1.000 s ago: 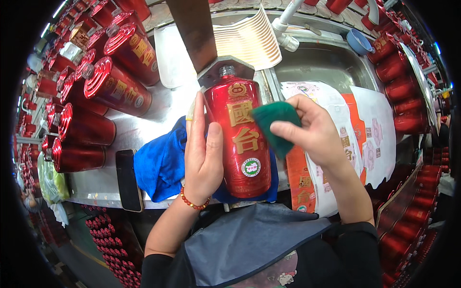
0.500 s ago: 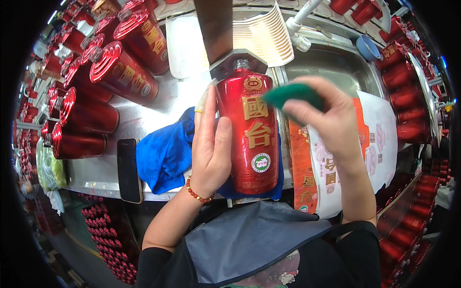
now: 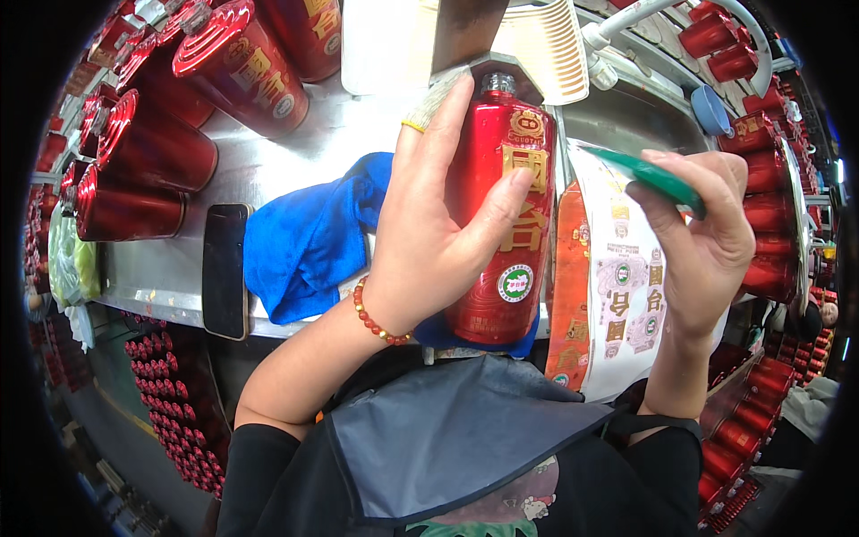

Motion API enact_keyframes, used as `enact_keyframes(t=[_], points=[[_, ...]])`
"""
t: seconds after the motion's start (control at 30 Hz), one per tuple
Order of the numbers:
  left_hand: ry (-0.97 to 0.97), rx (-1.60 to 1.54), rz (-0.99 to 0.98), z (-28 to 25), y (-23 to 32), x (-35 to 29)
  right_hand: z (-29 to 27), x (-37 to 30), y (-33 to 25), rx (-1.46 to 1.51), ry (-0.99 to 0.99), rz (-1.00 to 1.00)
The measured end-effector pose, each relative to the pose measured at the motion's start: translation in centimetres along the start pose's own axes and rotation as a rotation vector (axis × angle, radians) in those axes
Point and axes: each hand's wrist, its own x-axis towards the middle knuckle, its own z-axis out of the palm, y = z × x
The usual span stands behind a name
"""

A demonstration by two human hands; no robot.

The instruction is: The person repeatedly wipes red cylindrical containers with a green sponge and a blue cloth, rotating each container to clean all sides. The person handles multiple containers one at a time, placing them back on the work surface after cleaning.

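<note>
We're seeing the left hand (image 3: 438, 255) lying spread over a glossy red cylindrical bottle (image 3: 490, 273) on blue cloth (image 3: 523, 345), gold characters (image 3: 528, 234) and round green-white emblem (image 3: 515, 284) already on, more prints (image 3: 616, 329) remaining on white paper (image 3: 617, 371), the right hand (image 3: 707, 233) pinching a flat green scraper (image 3: 658, 182) clear.

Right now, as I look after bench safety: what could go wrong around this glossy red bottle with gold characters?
Slipping: the red bottle has its base near the front edge of the silver metal bench and might slide if the left hand eased off.
Scuffing: the thin green tool in the right hand could mark the bottle on contact.
Falling: the black rectangular phone reaches that edge, so a bump might drop it.
</note>
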Motion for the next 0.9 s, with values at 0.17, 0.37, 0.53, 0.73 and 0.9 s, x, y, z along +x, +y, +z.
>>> enact_keyframes(t=[0.17,0.37,0.53,0.73,0.9], points=[[-0.020,-0.020,-0.023,-0.1,-0.2,0.1,0.6,-0.4,-0.1,-0.037,-0.030,0.004],[-0.076,-0.036,0.029,-1.2,-1.2,-0.6,1.3,0.9,-1.5,-0.137,-0.206,-0.197],[-0.152,0.079,0.020,-2.6,-1.4,-3.0,1.6,2.1,-1.9,-0.246,-0.227,-0.244],[-0.260,0.078,0.201,-2.1,-1.3,-5.1,1.4,2.1,-2.7,-0.286,-0.265,-0.303],[-0.260,0.110,0.204,-2.0,-1.4,-5.0,1.7,2.1,-2.7,-0.258,-0.268,-0.327]])
